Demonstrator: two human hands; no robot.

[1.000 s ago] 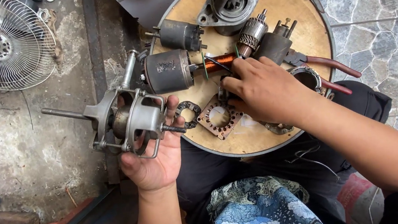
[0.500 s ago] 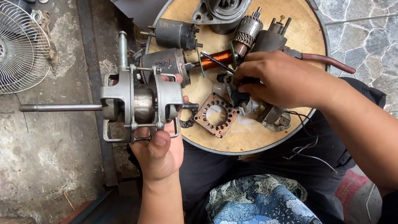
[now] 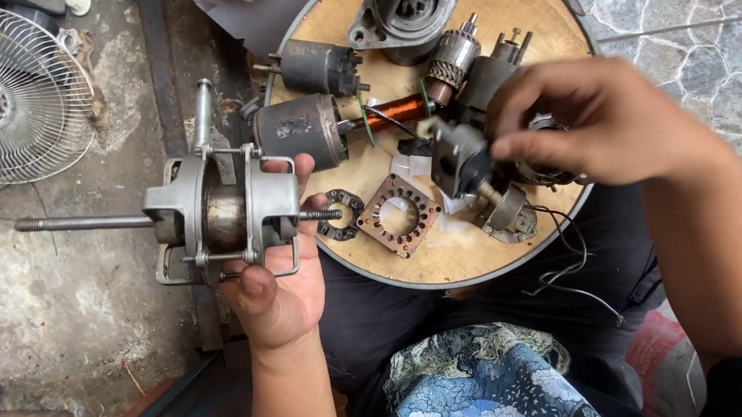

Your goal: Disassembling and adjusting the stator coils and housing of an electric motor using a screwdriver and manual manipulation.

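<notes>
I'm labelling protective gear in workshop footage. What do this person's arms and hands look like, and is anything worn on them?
Both hands are bare: no gloves, rings or watch show on the left hand or the right hand. The forearms are uncovered as far as the picture shows, with no sleeve reaching the wrists. Grime is hard to judge.

A grey metal fan motor (image 3: 226, 219) lies level in the left hand (image 3: 277, 291), its long shaft pointing left. The right hand (image 3: 611, 127) pinches a small black part (image 3: 459, 158) above the round wooden surface (image 3: 544, 3).
</notes>
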